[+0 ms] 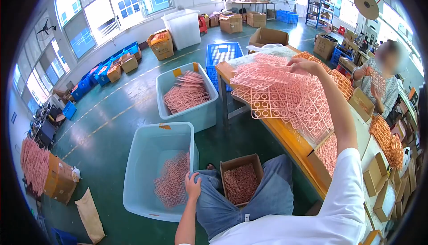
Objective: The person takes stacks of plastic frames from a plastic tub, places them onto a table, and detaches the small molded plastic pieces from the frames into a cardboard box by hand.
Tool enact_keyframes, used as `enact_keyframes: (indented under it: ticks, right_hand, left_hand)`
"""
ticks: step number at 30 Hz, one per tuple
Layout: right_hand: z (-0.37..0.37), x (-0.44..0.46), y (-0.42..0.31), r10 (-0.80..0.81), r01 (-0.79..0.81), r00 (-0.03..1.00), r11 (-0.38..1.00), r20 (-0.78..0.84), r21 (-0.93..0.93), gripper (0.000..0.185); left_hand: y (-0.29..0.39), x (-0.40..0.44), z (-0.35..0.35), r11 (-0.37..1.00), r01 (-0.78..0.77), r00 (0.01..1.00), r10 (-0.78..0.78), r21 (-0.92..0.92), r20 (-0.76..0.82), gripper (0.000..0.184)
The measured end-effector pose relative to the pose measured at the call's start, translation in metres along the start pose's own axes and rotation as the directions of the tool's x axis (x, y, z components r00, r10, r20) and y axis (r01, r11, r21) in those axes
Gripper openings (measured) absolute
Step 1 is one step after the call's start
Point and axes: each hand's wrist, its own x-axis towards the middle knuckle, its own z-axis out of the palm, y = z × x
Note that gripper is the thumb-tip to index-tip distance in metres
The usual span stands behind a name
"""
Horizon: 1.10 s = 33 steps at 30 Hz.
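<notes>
My right hand (305, 66) reaches over the worktable with bent fingers closed on a pink plastic grid sheet at the top of a loose pile (276, 97). Its fingertips partly disappear among the sheets. My left hand (192, 185) lies on my left knee beside a light-blue plastic bin (138, 169), its fingers apart and holding nothing. A few pink grid sheets (171, 184) lie inside that bin. Between my legs stands a cardboard box (253, 161) filled with small pink pieces (240, 183).
A second blue bin (209, 115) holds stacked pink sheets. Behind it stands a blue crate (218, 55). The wooden table edge (285, 138) runs along my right. Across the table, a person (379, 80) holds a grid sheet. Orange grids (387, 140) and small boxes (376, 171) lie to the right.
</notes>
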Motion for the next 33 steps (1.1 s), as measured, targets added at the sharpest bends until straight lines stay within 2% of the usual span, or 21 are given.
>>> enact_keyframes:
  ticks: [3, 5, 8, 9, 11, 12, 14, 15, 17, 19, 21, 23, 25, 26, 27, 28, 29, 30, 31, 32, 33]
  right_hand:
    - [0.0, -0.007, -0.008, 0.077, -0.078, 0.997, 0.986, 0.013, 0.148, 0.047]
    - [0.0, -0.003, -0.005, 0.036, -0.036, 0.999, 0.998, 0.014, 0.058, 0.047]
    - [0.003, -0.006, -0.007, 0.017, -0.02, 1.0, 0.986, -0.021, -0.166, 0.042]
    - [0.01, -0.008, -0.007, -0.023, -0.017, 0.992, 0.951, -0.126, -0.307, 0.035]
    - [0.026, -0.001, 0.006, -0.188, -0.098, 0.91, 0.77, -0.37, -0.631, 0.031]
    - [0.029, 0.013, 0.028, -0.339, -0.024, 0.853, 0.736, -0.398, -0.677, 0.027]
    - [0.039, 0.006, 0.024, -0.401, -0.173, 0.804, 0.549, -0.44, -0.817, 0.024]
    - [0.042, 0.005, 0.023, -0.467, -0.194, 0.756, 0.509, -0.459, -0.838, 0.022]
    - [0.043, 0.0, 0.016, -0.381, -0.161, 0.717, 0.724, -0.583, -0.671, 0.022]
    - [0.04, -0.007, 0.011, -0.385, -0.187, 0.705, 0.71, -0.596, -0.679, 0.025]
    - [0.04, -0.012, 0.003, -0.551, -0.393, 0.482, 0.559, -0.682, -0.73, 0.027]
    - [0.049, -0.027, -0.029, -0.588, -0.375, 0.429, 0.575, -0.686, -0.727, 0.031]
    - [0.071, -0.037, -0.068, -0.633, -0.28, 0.376, 0.618, -0.676, -0.734, 0.039]
    - [0.089, -0.043, -0.093, -0.663, -0.232, 0.334, 0.631, -0.67, -0.74, 0.042]
    - [0.112, -0.054, -0.121, -0.702, -0.195, 0.283, 0.625, -0.654, -0.756, 0.041]
    - [0.141, -0.057, -0.145, -0.653, -0.192, 0.387, 0.633, -0.651, -0.75, 0.04]
    - [0.175, -0.062, -0.17, -0.624, -0.202, 0.414, 0.647, -0.663, -0.735, 0.041]
    - [0.213, -0.067, -0.187, -0.618, -0.063, 0.351, 0.734, -0.703, -0.677, 0.039]
    - [0.248, -0.079, -0.199, -0.624, -0.048, 0.379, 0.725, -0.684, -0.687, 0.037]
    - [0.288, -0.086, -0.202, -0.603, 0.05, 0.442, 0.756, -0.664, -0.653, 0.038]
    - [0.325, -0.097, -0.2, -0.589, 0.135, 0.472, 0.784, -0.656, -0.606, 0.041]
  left_hand:
    - [0.005, 0.001, -0.003, 1.0, 0.006, 1.0, -0.006, -0.008, 0.014, 0.027]
    - [0.002, 0.001, -0.003, 1.0, 0.02, 0.999, -0.02, -0.023, 0.029, 0.028]
    - [-0.001, 0.0, -0.003, 0.999, 0.021, 0.999, -0.02, -0.03, 0.043, 0.028]
    - [-0.002, 0.001, -0.003, 1.0, 0.01, 0.999, -0.009, -0.029, 0.04, 0.028]
    - [-0.001, 0.002, -0.003, 1.0, 0.015, 0.998, -0.014, -0.022, 0.054, 0.027]
    - [0.002, 0.001, -0.004, 0.999, 0.037, 0.998, -0.036, -0.031, 0.058, 0.027]
    - [0.002, 0.002, -0.004, 0.999, 0.034, 0.998, -0.032, -0.032, 0.051, 0.027]
    - [0.0, 0.001, -0.004, 0.999, 0.036, 0.998, -0.034, -0.033, 0.052, 0.026]
    - [-0.005, 0.004, -0.001, 0.999, 0.035, 0.999, -0.033, -0.039, 0.034, 0.027]
    - [-0.007, 0.004, -0.001, 0.998, 0.043, 0.998, -0.041, -0.046, 0.051, 0.027]
    - [-0.005, 0.004, -0.001, 0.999, 0.037, 0.998, -0.037, 0.004, 0.05, 0.03]
    - [0.006, 0.005, 0.002, 0.999, 0.034, 0.998, -0.036, 0.041, 0.051, 0.033]
    - [0.021, 0.006, 0.003, 0.917, -0.17, 0.968, 0.224, 0.36, -0.114, 0.039]
    - [0.033, 0.006, 0.002, 0.913, -0.253, 0.95, 0.297, 0.321, -0.095, 0.042]
    - [0.051, 0.008, 0.005, 0.914, -0.258, 0.949, 0.301, 0.313, -0.097, 0.042]
    - [0.074, 0.01, 0.01, 0.968, -0.218, 0.975, 0.211, -0.122, -0.069, 0.043]
    - [0.099, 0.013, 0.012, 0.84, -0.118, 0.99, 0.141, -0.53, 0.003, 0.044]
    - [0.13, 0.016, 0.01, 0.605, -0.051, 0.991, 0.13, -0.794, 0.036, 0.047]
    - [0.158, 0.019, 0.001, 0.3, 0.035, 0.989, 0.124, -0.953, 0.076, 0.05]
    - [0.177, 0.023, -0.011, -0.007, 0.09, 0.979, 0.183, -0.996, 0.087, 0.054]
    - [0.186, 0.028, -0.02, -0.211, 0.142, 0.977, 0.189, -0.967, 0.102, 0.056]
